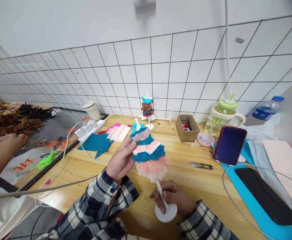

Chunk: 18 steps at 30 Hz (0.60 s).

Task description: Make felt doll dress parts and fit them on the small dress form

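Observation:
A small dress (149, 153) of ruffled teal, peach and white paper or cloth sits on a mini dress form with a white stand (166, 212). My left hand (123, 158) grips the upper left side of the dress, thumb on its front. Around the stand's thin stem, just above the round base, the fingers of my right hand (174, 196) are closed. The whole piece is tilted and held above the wooden table (186, 181). Behind it, another small dress form (148, 108) in brown and turquoise stands near the wall.
Thread snips (201, 165) lie to the right. Beyond them are a cardboard box (188, 130), a pink dish (205, 139), a propped phone (230, 145) and a green-lidded jug (221, 116). Teal sheets (94, 144), a power strip (89, 130) and cables lie left, near another person's hands (7, 145).

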Motion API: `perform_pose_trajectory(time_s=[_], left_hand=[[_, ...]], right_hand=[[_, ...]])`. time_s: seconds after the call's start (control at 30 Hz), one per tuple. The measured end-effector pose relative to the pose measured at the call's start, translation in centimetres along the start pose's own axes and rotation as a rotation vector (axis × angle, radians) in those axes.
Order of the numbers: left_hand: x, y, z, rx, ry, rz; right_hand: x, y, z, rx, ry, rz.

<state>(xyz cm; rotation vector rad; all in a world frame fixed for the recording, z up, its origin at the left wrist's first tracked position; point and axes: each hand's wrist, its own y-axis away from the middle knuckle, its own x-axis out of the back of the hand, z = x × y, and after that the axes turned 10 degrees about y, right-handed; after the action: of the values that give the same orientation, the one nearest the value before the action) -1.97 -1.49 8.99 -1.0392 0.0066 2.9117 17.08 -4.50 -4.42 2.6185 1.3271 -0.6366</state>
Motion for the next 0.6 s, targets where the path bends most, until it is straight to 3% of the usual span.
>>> perform_pose_trajectory(time_s=[0.27,0.47,0.6], left_hand=[[-0.74,0.35,0.35,0.021,-0.056,-0.046],[-0.60,0.48,0.67,0.048,0.087,-0.047],[-0.36,0.16,0.47,0.061,0.098,-0.010]], right_hand=[[0.19,0.11,0.18,-0.010,-0.002,-0.010],[-0.08,-0.03,-0.03,-0.024,-0.082,-0.024],[0.04,0.32,-0.25,-0.085,-0.220,-0.148]])
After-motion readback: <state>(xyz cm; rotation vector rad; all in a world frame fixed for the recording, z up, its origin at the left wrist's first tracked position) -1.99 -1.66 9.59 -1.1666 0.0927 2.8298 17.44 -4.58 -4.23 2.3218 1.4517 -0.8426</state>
